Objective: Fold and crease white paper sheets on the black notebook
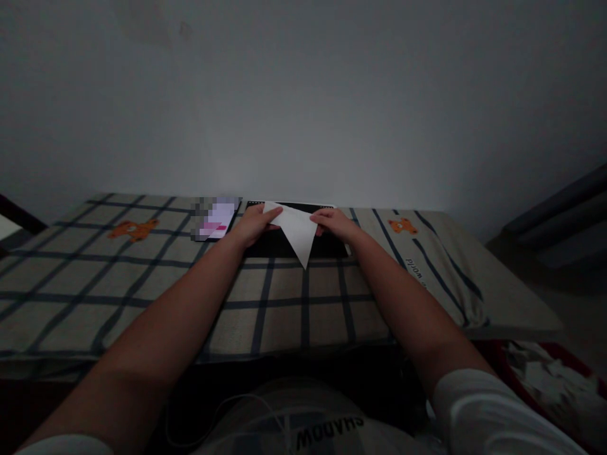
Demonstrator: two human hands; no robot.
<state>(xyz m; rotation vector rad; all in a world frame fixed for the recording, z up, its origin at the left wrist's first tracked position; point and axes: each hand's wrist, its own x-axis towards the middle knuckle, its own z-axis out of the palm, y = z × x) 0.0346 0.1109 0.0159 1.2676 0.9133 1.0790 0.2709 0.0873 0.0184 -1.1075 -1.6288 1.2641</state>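
Both hands held the same thing, a sheet of white paper: the left hand pinched it near its upper left end, thumb on top, and the right hand gripped its upper right corner between thumb and fingers. Between them the paper made a triangle, with its point directed toward the near edge of the checked cloth. It lay over a black mat near the middle of the cloth's far edge, and its tip reached past the mat's near side; whether that tip touched the cloth could not be told

Just left of the mat, also toward the far edge, was a phone with its screen lit, partly pixelated. An orange bear print showed near the cloth's far left corner and another bear print toward the far right corner, with dark lettering below it. The far edge ran along a grey wall. Beyond the near right corner, lower down, stood a red container with pale scraps in it, too dim to make out
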